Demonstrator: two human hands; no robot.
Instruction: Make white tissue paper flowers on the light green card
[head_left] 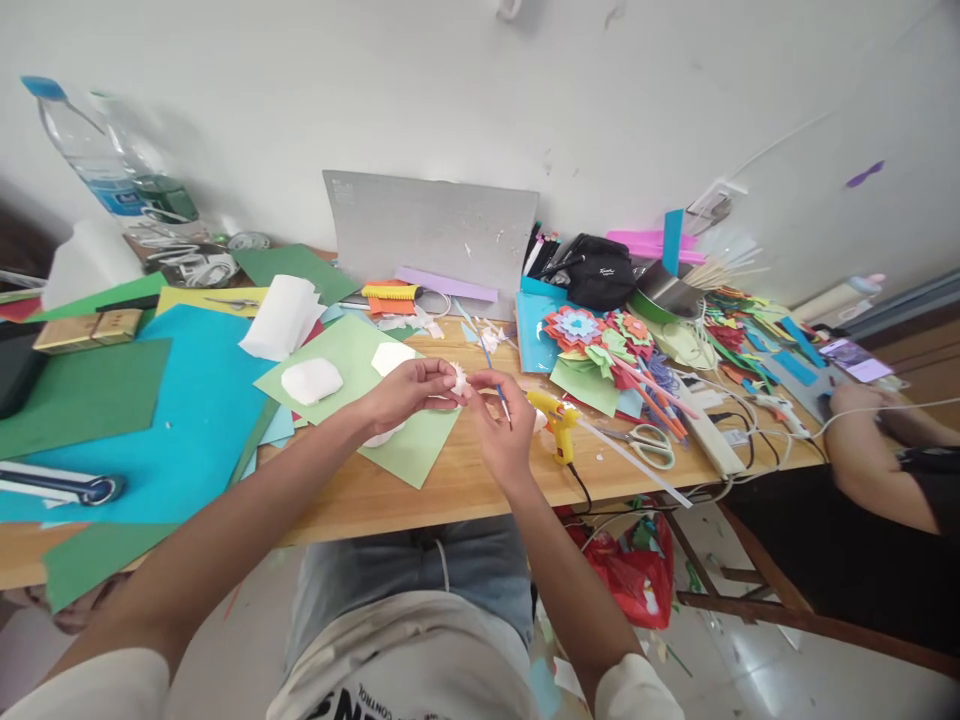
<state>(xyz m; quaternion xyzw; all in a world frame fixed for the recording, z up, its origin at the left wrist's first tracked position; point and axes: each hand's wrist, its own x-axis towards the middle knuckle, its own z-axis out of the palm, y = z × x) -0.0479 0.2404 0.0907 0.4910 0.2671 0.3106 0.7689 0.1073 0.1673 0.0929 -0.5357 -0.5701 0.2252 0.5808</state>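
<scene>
Above the table's middle, my left hand (411,393) pinches a small fringed white paper piece (458,380) between its fingertips. My right hand (501,420) meets it from the other side, its fingers closed on the same piece. A thin blue stick with a pale tip (485,345) passes by my right hand's fingers; whether they grip it is unclear. Below my left hand lies a light green sheet (420,450) bearing white paper shapes (312,381). A yellow glue gun (559,425) rests just right of my right hand, beside scissors (651,447).
Paper flowers (577,328) and a black pouch (600,272) stand at the right, near a power strip (709,440) and cables. Blue sheets (202,400) cover the left side. Bottles (97,160) stand back left. Another person's arm (870,450) is at the far right.
</scene>
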